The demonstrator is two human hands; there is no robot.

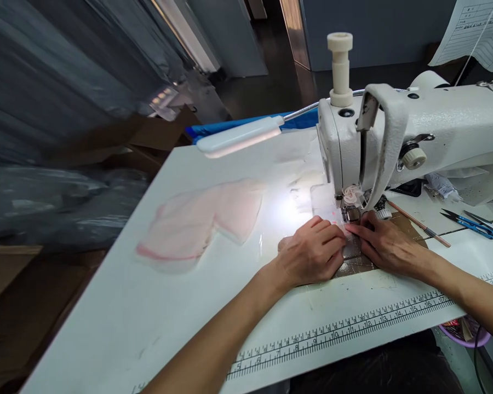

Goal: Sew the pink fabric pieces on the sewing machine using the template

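At the needle area of a white sewing machine [340,145], both my hands are close together. My left hand [312,253] is closed, its fingertips pinching a small piece of pale sheer fabric [337,220] just left of the presser foot [351,213]. From the other side my right hand [384,245] pinches the same fabric with thumb and forefinger, close in front of the foot. Much of the fabric is hidden by my fingers. A gathered pale pink ruffle [352,194] sits by the needle bar. To the left, a sheer pink fabric piece [205,219] lies flat on the table.
A lit lamp [240,137] on a flexible neck hangs over the white table [119,317]. A printed ruler [332,335] runs along the front edge. Blue-handled snips [470,223], scissors [487,221] and a thin brown stick [419,223] lie right. Below hangs a purple basket [482,339].
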